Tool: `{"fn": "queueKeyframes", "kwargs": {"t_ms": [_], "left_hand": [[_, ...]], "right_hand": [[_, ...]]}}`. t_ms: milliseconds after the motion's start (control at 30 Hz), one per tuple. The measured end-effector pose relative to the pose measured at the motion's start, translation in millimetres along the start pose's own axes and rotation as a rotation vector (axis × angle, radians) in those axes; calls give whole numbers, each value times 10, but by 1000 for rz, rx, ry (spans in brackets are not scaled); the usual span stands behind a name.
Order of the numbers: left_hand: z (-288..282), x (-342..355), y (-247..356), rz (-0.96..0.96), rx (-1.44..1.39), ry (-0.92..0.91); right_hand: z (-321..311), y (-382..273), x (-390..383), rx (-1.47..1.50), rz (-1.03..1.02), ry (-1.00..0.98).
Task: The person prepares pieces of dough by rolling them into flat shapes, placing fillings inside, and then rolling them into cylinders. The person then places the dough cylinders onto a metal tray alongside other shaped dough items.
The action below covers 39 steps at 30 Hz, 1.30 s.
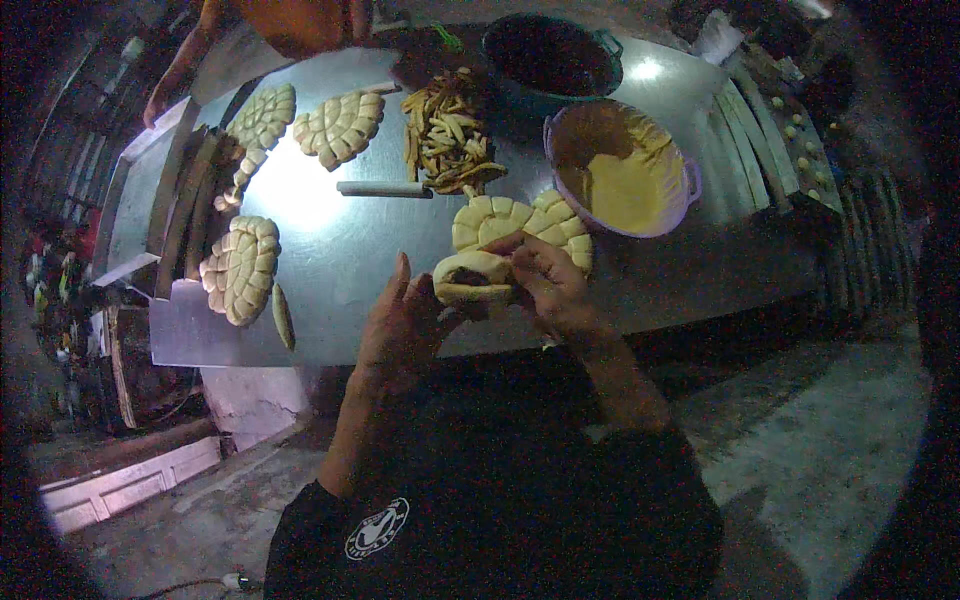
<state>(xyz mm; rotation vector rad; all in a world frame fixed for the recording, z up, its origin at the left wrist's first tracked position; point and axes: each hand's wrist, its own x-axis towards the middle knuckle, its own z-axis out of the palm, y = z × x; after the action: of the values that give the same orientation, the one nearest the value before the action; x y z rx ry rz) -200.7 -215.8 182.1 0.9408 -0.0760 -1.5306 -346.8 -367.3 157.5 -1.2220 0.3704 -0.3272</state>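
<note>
Above the table's near edge I hold a pale dough piece, folded open around a dark filling. My left hand supports its left end from below, thumb raised and apart. At its right end, the bent fingers of my right hand pinch the dough. Just behind it lie rows of portioned dough balls pressed together. A second cluster of dough portions adjoins them on the right, partly hidden by my right hand. Farther back sits a heap of yellowish-brown strips.
A purple-rimmed basin with yellow contents stands right, a dark tub behind it. A rolling pin lies mid-table. More dough clusters and wooden trays are on the left. Another person's arm reaches in far left.
</note>
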Motion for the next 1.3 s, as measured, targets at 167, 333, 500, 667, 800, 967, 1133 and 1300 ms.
{"fn": "queueKeyframes", "kwargs": {"t_ms": [167, 333, 500, 667, 800, 967, 1133, 1300], "left_hand": [[77, -244, -62, 194, 240, 179], [-56, -265, -114, 307, 189, 228], [-314, -379, 110, 227, -338, -162], [-571, -474, 249, 609, 276, -8], [-860, -605, 566, 624, 382, 46], [-1380, -591, 1019, 785, 1097, 137], [-1870, -471, 1252, 765, 1054, 187], [-2482, -165, 1306, 579, 954, 134]], "right_hand": [[100, -253, -157, -279, -11, -44], [244, -384, -150, -651, -267, -45], [479, -510, 28, -991, -586, -46], [768, -488, 275, -900, -578, -97], [1098, -382, 592, -801, -464, -96], [1450, -183, 985, -767, -239, -134], [1778, 45, 1430, -736, 14, -95], [1776, 536, 1827, -784, 322, -115]]}}
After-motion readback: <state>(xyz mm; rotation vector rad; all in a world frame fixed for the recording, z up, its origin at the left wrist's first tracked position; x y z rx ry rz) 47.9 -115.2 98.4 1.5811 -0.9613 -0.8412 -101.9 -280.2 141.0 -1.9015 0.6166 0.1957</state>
